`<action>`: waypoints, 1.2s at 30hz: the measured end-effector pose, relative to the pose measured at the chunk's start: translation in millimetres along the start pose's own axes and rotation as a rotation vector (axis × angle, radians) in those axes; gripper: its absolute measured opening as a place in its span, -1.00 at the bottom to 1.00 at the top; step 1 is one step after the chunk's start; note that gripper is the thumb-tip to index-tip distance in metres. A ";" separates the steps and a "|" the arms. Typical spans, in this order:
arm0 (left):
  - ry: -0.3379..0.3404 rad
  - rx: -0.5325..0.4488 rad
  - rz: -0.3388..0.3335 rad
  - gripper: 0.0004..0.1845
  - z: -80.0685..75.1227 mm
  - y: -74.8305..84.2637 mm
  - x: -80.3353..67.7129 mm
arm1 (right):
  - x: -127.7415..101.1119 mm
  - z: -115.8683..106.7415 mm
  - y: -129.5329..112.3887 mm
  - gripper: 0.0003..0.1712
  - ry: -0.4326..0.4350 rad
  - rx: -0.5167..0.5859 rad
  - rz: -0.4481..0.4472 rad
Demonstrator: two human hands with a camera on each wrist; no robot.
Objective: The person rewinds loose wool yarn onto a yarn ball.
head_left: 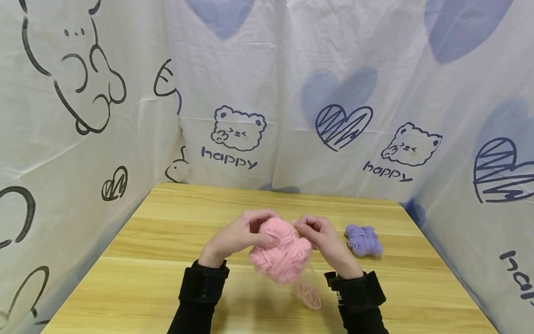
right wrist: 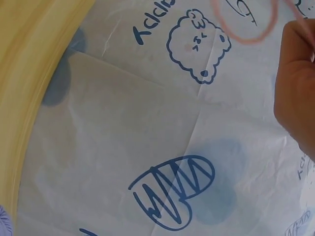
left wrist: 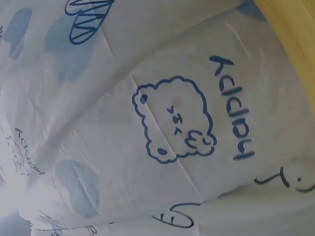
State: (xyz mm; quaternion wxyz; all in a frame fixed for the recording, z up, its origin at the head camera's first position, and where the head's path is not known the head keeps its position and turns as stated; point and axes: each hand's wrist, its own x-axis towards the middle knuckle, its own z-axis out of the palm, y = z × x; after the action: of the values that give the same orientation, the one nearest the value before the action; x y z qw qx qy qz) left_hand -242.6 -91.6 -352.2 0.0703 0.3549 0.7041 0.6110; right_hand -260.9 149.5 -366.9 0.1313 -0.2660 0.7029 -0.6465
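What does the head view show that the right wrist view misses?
Only the head view shows both hands, the left hand and right hand, gripping the pink yarn bundle above the wooden table, with a purple yarn bundle lying to the right. Only the right wrist view shows a pink yarn loop up close against the printed sheet, beside part of the right hand. Both share the table edge, the bear-and-heart sheet and pink yarn.
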 end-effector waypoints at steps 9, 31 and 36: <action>0.188 0.183 -0.075 -0.70 1.2 -8.3 6.1 | -6.1 1.4 -6.6 -0.79 0.086 0.000 -0.120; 0.678 -0.117 0.038 -0.67 -3.6 -3.0 10.9 | -3.4 7.4 -3.4 -0.68 -0.082 -0.175 -0.047; 0.632 -0.189 0.047 -0.74 -5.0 -1.3 8.0 | 3.0 5.2 4.8 -0.70 -0.106 -0.161 -0.030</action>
State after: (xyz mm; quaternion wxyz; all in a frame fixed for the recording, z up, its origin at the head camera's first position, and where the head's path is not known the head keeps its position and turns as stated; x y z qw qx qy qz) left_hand -251.6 -91.1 -349.5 -0.1331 0.1556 0.6230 0.7549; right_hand -261.6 143.6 -371.8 0.1370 -0.3200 0.7405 -0.5749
